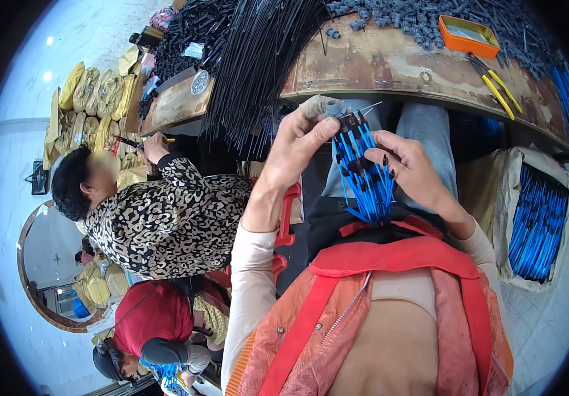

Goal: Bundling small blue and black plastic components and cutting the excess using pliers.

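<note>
Over my lap stands a bundle of thin blue rods [371, 188] with black tips and fittings. My left hand [297, 146] is at the top left of it, thumb and fingers closed on a small grey plastic fitting [336, 109]. A light wrapping covers one of its fingertips. Thin metal wires [369, 107] stick out to the right of that fitting. On the bundle's right side, my right hand [411, 170] has its fingers bent around some of the rods. The exact grip of its fingertips is partly hidden by the rods.
Ahead, a worn wooden bench [357, 66] carries grey fittings [403, 26], an orange box [469, 36], yellow-handled pliers [495, 86] and long black rods [251, 72]. A sack of blue rods [535, 218] stands at right. Two co-workers [165, 224] work at left.
</note>
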A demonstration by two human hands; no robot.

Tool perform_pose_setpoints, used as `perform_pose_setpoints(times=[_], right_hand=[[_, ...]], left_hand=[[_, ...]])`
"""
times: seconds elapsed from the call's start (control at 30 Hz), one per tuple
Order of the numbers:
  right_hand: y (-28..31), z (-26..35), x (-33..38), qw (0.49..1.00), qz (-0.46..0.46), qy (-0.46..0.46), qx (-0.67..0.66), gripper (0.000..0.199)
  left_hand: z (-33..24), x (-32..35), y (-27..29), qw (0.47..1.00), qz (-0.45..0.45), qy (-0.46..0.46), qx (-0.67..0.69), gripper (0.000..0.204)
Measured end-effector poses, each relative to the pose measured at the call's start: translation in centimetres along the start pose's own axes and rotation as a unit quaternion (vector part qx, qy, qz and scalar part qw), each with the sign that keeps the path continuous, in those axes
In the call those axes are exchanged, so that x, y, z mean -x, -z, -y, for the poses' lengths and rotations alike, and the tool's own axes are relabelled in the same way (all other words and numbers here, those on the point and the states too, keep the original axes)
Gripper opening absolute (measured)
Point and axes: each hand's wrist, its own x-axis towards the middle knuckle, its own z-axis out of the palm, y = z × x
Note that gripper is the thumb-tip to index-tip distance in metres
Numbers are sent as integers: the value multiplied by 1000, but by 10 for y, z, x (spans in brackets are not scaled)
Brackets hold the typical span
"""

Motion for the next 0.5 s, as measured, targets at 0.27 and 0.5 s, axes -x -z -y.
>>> perform_pose_setpoints(times=[0.27,0.5], right_hand=[[-1,17,-3,999,-18,-16,39,21],[-3,-8,-4,996,-48,15,78,20]], left_hand=[[1,-14,5,998,55,-14,14,41],[10,-10,-6,1000,-2,2,-12,40]])
